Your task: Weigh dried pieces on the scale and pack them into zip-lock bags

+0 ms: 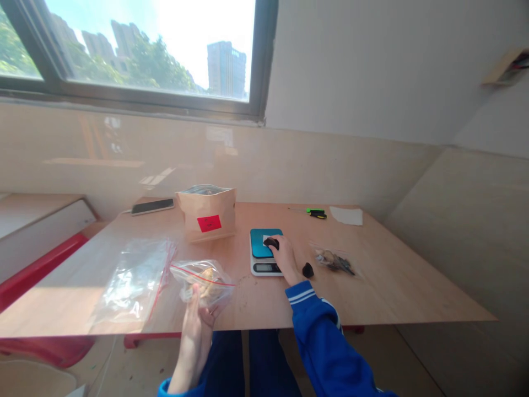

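Observation:
My left hand [198, 311] grips a clear zip bag [223, 295] with a red seal line and pale tan dried pieces [208, 278] inside, held over the table's front edge. My right hand [284, 255] is closed on a dark brown-black dried piece [271, 242] at the blue platform of a kitchen scale [258, 237]. A small white paper lies on that platform, partly covered by the piece. The scale's display [266, 268] faces me, its figures too small to read. Another dark piece [308, 270] rests on the table right of my right wrist.
An open kraft pouch [192, 212] with a red label stands behind the bags. Flat empty zip bags [136, 281] lie at left, below a phone [152, 206]. A filled clear bag [334, 261], two screwdrivers [316, 213] and white paper [347, 216] are on the right.

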